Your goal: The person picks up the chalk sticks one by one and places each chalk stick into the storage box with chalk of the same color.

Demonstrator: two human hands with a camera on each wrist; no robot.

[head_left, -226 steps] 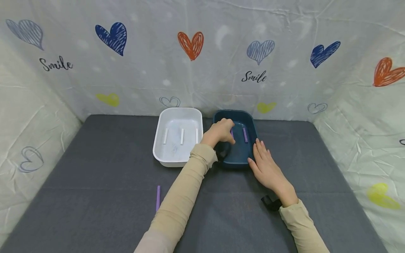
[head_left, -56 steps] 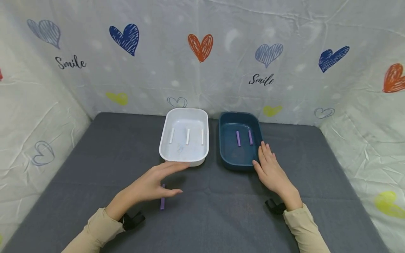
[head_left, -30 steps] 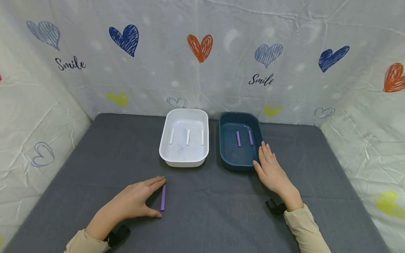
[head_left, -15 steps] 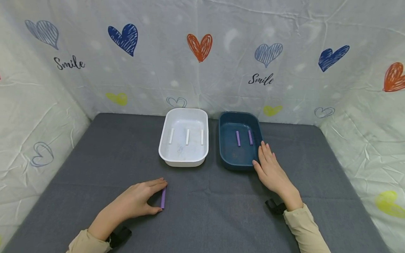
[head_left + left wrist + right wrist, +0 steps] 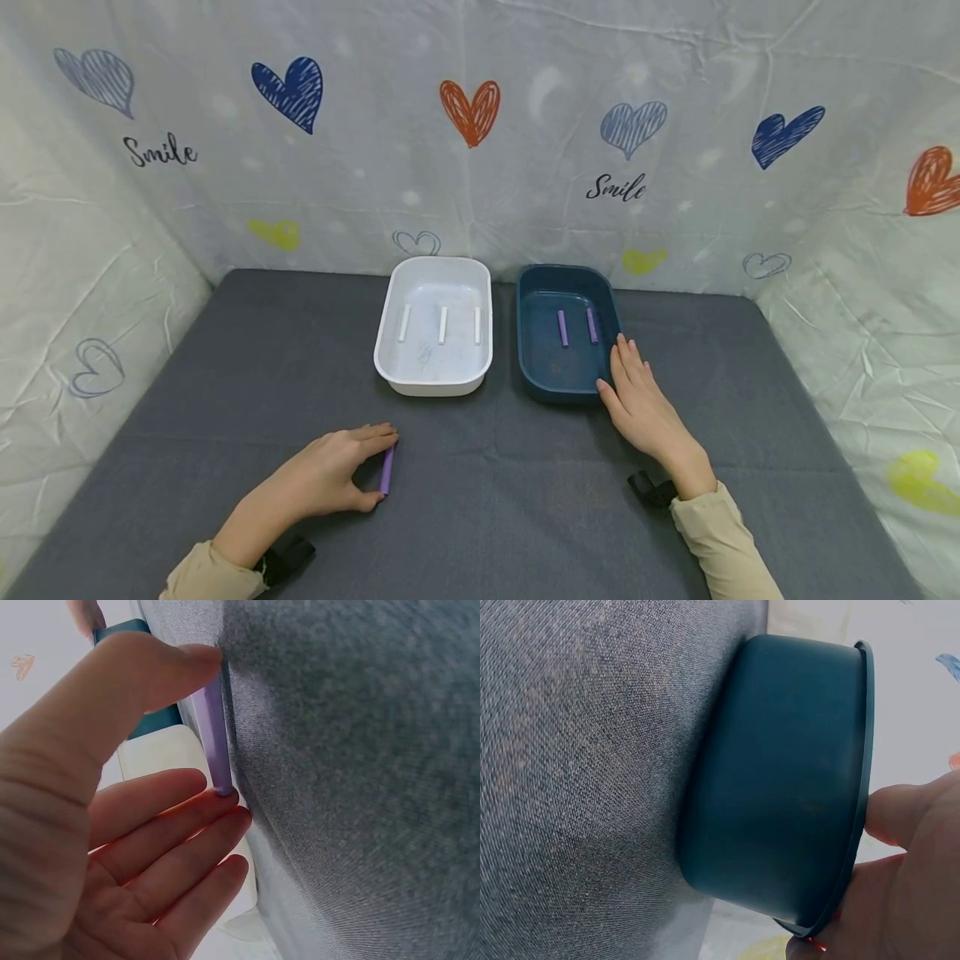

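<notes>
My left hand (image 5: 322, 473) pinches a purple chalk stick (image 5: 387, 471) lengthwise on the grey cloth, thumb at its near end and fingertips at its far end. In the left wrist view the chalk (image 5: 214, 739) spans from the thumb to the fingers, close along the cloth. My right hand (image 5: 651, 408) rests with straight fingers against the right side and near corner of a dark blue tub (image 5: 566, 392). Two purple chalk sticks (image 5: 562, 328) lie inside that tub. In the right wrist view, the thumb touches the tub's rim (image 5: 866, 750).
A white tub (image 5: 432, 382) stands left of the blue one, holding three white chalk sticks (image 5: 442, 325) side by side. Both tubs sit towards the back of the grey-covered table (image 5: 487, 517). A white curtain (image 5: 525, 50) printed with hearts hangs behind.
My left hand has come away from the blue tub, passed back to the purple chalk on the cloth, and taken it between thumb and fingertips. My right hand has stayed at the tub.
</notes>
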